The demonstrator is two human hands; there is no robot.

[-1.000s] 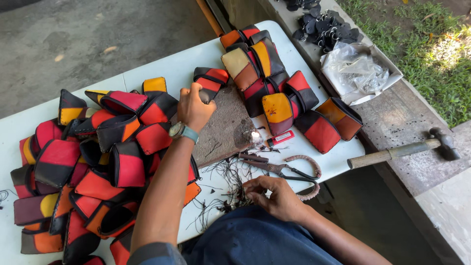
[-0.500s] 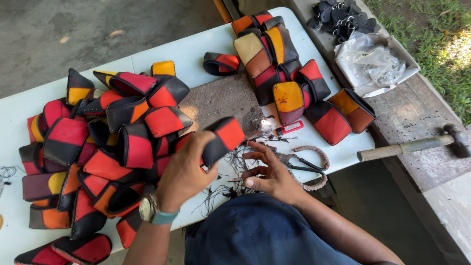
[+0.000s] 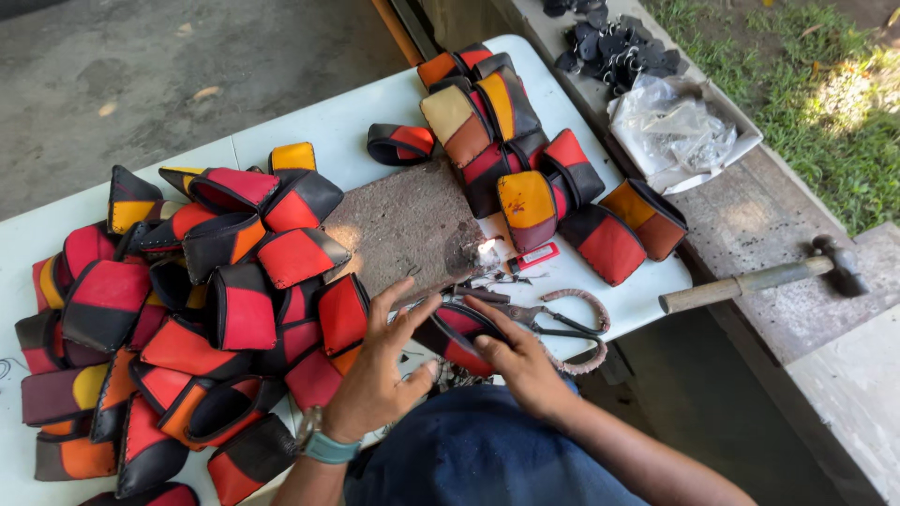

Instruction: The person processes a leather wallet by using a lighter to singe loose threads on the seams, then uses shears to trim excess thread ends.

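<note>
Clear crinkled plastic bag (image 3: 677, 131): lies on a grey concrete ledge (image 3: 778, 309), contents not discernible. White tabletop (image 3: 337, 122): bears a rough grey stone slab (image 3: 408, 225) between two heaps of stitched red, orange and black leather pouches (image 3: 216, 319), soft-sided, boxy. Red-and-black leather pouch (image 3: 457, 330): at the near table edge, gripped between both hands. Left hand (image 3: 380, 370): fingers spread, thumb pressing the pouch. Right hand (image 3: 520, 361): fingers curled over its rim. Cord-wrapped scissors (image 3: 553, 323): just beside. Wooden-handled hammer (image 3: 759, 276): on the ledge.

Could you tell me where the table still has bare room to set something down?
The white table is bare behind the slab, beside the lone pouch. The left pile and right stack are crowded.
</note>
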